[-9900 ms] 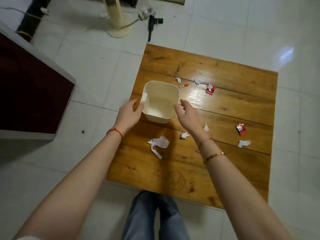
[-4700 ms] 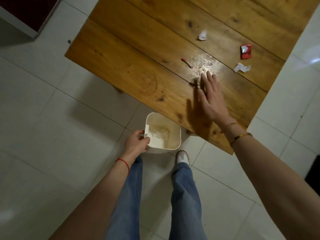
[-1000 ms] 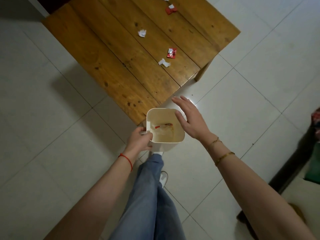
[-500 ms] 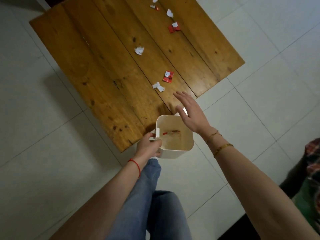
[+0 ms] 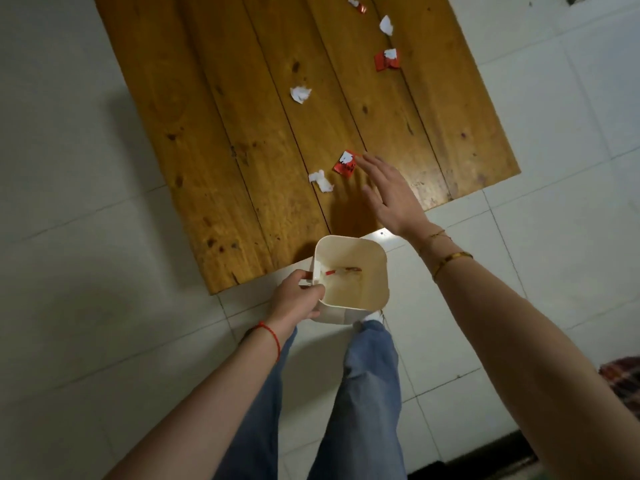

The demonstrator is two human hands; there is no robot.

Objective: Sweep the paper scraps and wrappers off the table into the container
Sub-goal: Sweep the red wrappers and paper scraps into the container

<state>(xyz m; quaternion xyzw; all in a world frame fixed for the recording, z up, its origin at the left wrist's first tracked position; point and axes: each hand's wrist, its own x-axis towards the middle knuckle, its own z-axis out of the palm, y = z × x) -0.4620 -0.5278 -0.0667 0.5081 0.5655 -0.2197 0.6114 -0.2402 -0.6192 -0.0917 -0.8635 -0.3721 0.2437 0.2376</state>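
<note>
In the lower middle of the frame the left hand (image 5: 294,299) grips the left wall of a cream container (image 5: 374,271), held just below the near edge of the wooden table (image 5: 207,133). A red-and-white strip (image 5: 337,271) lies inside it. The right hand (image 5: 391,199), fingers spread flat, reaches over the table beside a red wrapper (image 5: 345,167) and a white scrap (image 5: 321,180). More scraps (image 5: 300,94) and another red wrapper (image 5: 387,59) lie toward the upper right.

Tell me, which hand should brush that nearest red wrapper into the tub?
The right hand. It is open, with its fingertips beside the red wrapper on the table. The left hand is busy gripping the tub just below the table edge.
</note>
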